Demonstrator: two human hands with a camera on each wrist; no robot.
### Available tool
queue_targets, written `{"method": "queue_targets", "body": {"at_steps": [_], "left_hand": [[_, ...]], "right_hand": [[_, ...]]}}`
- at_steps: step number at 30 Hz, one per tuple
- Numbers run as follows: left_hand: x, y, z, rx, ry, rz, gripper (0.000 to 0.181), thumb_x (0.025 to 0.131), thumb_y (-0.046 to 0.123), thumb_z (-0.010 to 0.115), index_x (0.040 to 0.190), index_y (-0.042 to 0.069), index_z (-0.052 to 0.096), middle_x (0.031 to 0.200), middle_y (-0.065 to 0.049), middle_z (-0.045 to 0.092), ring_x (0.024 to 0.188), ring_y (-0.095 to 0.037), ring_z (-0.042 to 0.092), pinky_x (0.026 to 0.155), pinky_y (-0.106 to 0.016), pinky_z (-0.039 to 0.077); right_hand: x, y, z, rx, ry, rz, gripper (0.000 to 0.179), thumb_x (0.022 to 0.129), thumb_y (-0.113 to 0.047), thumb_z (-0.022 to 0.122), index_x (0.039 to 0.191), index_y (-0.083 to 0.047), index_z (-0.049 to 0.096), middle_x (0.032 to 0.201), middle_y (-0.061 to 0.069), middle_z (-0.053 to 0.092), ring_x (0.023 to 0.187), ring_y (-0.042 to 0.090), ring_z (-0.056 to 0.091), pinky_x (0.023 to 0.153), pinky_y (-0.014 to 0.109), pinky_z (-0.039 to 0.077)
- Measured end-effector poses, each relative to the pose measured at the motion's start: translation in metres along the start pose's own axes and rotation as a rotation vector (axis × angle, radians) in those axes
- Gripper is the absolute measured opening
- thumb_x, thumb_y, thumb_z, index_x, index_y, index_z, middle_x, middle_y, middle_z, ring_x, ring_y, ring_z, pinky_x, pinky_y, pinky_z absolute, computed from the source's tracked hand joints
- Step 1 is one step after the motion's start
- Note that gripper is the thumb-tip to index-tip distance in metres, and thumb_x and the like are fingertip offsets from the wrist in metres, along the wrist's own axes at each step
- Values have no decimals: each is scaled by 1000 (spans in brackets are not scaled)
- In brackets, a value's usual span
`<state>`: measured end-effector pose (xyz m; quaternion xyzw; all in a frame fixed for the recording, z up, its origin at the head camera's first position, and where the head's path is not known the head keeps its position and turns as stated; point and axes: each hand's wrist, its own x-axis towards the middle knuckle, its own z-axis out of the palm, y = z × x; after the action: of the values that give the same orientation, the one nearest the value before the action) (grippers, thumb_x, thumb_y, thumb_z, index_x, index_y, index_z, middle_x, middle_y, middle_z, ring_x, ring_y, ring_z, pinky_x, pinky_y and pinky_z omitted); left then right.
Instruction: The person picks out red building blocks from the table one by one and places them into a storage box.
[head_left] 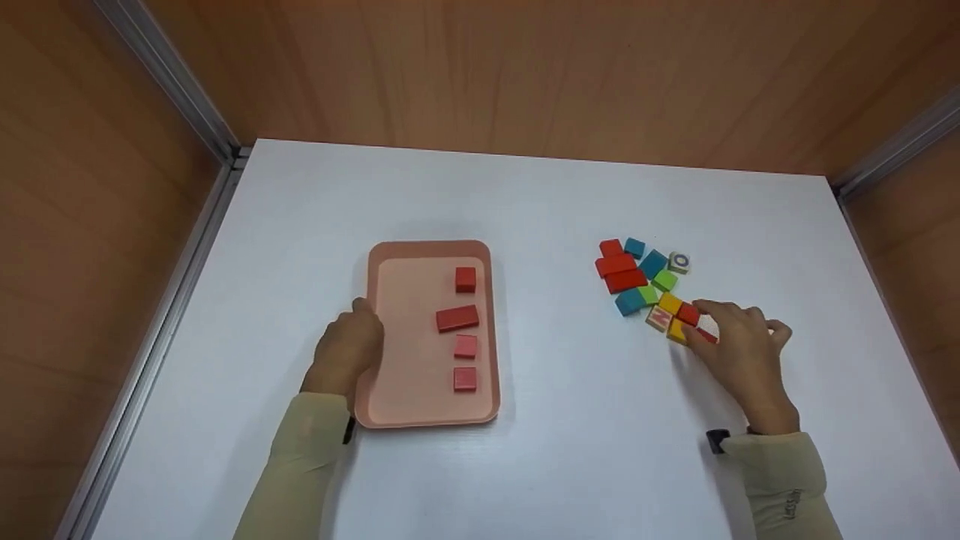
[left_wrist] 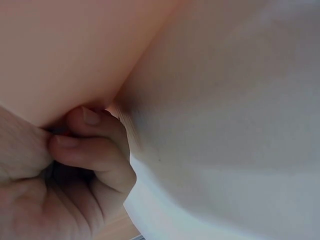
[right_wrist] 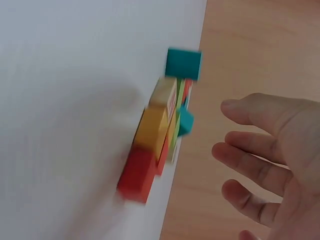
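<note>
A pink rectangular tray (head_left: 409, 352) lies on the table left of centre, with several red and pinkish-red blocks lined up along its right side. My left hand (head_left: 349, 345) grips the tray's left rim, fingers curled in the left wrist view. At the right, my right hand (head_left: 742, 349) hovers by the near end of a block cluster, thumb and fingers spread and apart from the blocks in the right wrist view. Nearest to it are a red block (right_wrist: 137, 172), a yellow block (right_wrist: 150, 127) and a lettered wooden block (head_left: 660, 318).
Farther along the cluster are red blocks (head_left: 626, 281), blue blocks (head_left: 653, 264), green blocks (head_left: 664, 280) and a wooden block marked O (head_left: 679, 262). Wooden panels (head_left: 487, 75) with metal rails enclose the white table (head_left: 555, 360) at the back and sides.
</note>
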<state>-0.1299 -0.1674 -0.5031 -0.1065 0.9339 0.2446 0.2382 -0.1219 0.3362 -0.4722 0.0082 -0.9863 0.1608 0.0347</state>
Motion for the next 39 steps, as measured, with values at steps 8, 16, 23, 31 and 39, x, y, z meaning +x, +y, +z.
{"method": "queue_targets", "body": {"at_steps": [8, 16, 23, 31, 39], "left_hand": [[0, -2, -2, -12, 19, 10, 29, 109, 13, 26, 124, -8, 39, 95, -28, 62, 79, -36, 67, 66, -46, 53], [1, -2, 0, -44, 15, -9, 33, 109, 17, 24, 128, -6, 39, 99, -26, 62, 80, -33, 64, 70, -47, 51], [1, -1, 0, -47, 4, -23, 33, 109, 18, 24, 129, -5, 38, 101, -26, 60, 82, -33, 64, 72, -47, 51], [1, 0, 0, -51, -6, -32, 32, 109, 16, 25, 130, -5, 37, 99, -25, 60, 82, -33, 63, 72, -47, 51], [1, -2, 0, -27, 32, 36, 28, 108, 13, 25, 120, -5, 41, 95, -26, 62, 81, -36, 66, 68, -48, 52]], "right_hand": [[-3, 28, 1, -9, -65, 68, 45, 91, -21, 73, 130, 0, 61, 124, 30, 59, 107, 49, 45, 92, 73, 16], [-4, 37, 15, -31, -159, 93, 49, 90, -23, 74, 130, 2, 61, 121, 30, 59, 108, 50, 46, 91, 75, 16], [-6, 39, 16, -34, -155, 90, 46, 91, -20, 74, 129, 2, 61, 118, 29, 61, 107, 49, 47, 91, 74, 16], [-5, 23, 6, -27, -109, 62, 45, 89, -18, 75, 127, 1, 63, 117, 28, 62, 108, 49, 47, 92, 74, 16], [-2, -16, 11, -18, -50, -51, 49, 86, -20, 80, 128, 0, 64, 117, 24, 63, 107, 45, 51, 92, 72, 19]]}}
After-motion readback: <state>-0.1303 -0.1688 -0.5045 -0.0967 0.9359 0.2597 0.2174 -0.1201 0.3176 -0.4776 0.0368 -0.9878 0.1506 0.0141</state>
